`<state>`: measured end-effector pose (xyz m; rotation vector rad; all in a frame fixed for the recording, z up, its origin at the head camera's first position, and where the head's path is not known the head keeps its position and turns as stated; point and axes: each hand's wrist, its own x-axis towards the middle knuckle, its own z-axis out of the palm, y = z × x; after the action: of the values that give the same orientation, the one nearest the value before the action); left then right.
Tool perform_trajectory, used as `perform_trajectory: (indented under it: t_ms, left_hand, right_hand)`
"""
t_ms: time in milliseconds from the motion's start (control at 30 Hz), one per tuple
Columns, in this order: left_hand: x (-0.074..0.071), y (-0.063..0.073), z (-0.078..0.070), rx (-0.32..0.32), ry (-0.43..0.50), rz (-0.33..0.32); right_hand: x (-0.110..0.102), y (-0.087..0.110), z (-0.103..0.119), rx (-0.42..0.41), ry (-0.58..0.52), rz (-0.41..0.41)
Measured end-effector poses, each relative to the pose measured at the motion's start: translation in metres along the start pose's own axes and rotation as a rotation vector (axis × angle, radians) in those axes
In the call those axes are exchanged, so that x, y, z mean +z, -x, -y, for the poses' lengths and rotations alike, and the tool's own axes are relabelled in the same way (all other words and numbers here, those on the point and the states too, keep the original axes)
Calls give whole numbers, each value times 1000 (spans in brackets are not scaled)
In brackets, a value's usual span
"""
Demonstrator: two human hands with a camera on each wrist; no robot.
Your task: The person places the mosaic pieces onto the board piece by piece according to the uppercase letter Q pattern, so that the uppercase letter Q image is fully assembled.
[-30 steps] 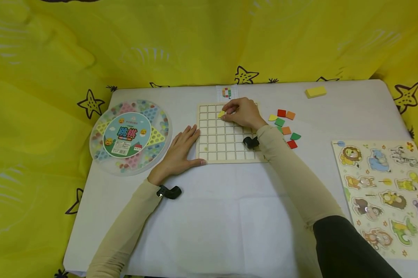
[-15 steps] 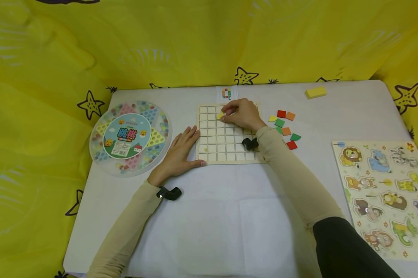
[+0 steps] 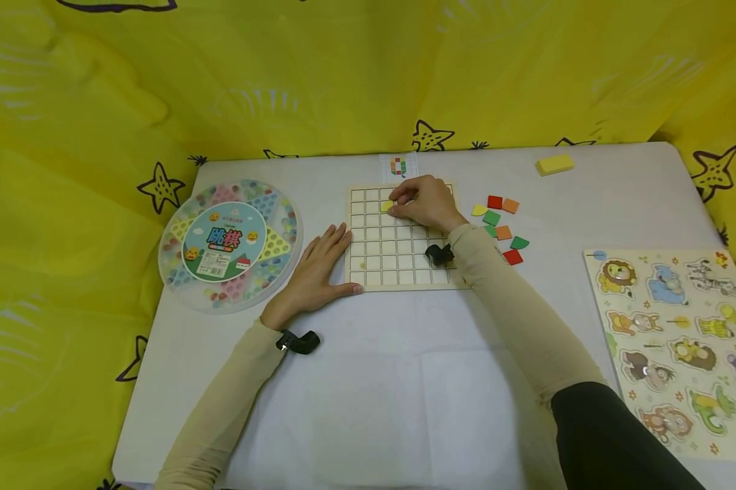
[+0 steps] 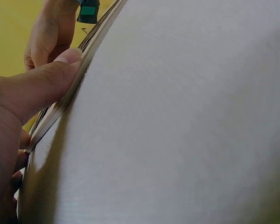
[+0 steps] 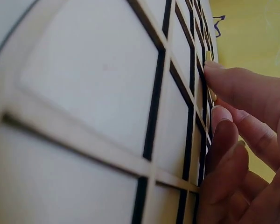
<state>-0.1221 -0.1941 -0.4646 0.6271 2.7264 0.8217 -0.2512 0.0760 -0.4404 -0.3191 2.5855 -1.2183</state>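
Observation:
A wooden grid board (image 3: pixel 390 262) lies on the white table. My right hand (image 3: pixel 430 203) is over its upper part and pinches a small yellow piece (image 3: pixel 386 205) between thumb and fingers, right at a square in the second row. In the right wrist view the thumb (image 5: pixel 233 84) presses near the thin yellow edge, low against the grid. My left hand (image 3: pixel 315 272) lies with fingers spread along the board's left side, the thumb at the lower left corner. The left wrist view shows that thumb (image 4: pixel 49 84) against the board's edge.
A small picture card (image 3: pixel 398 165) sits behind the board. Several loose red (image 3: pixel 494 202), orange (image 3: pixel 511 205), green (image 3: pixel 519 242) and yellow pieces lie to its right. A round marble game box (image 3: pixel 224 241) stands left, an animal puzzle (image 3: pixel 677 347) right, and a yellow block (image 3: pixel 554 165) at the back.
My right hand and the yellow piece have shifted slightly left and toward me, and the piece now looks flatter over its square. The left hand stays in place.

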Motion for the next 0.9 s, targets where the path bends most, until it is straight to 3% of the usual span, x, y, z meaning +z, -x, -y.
perform_trajectory:
  t_ms: [300,433,700,900]
  left_hand:
    - [1,-1,-2,-3,-9,2]
    - [2,-1,-2,6,2,-3]
    - [4,-1,0,1,10,-42]
    - [4,2,-1,-42,17,-89]
  right_hand:
    - [-11,5,-7,-54,-93,30]
    - [-22,11,-16,-39,-118,11]
    - [-72,26,-45,97,-51,-20]
    - [-110,44,-63,155,-21,-48]
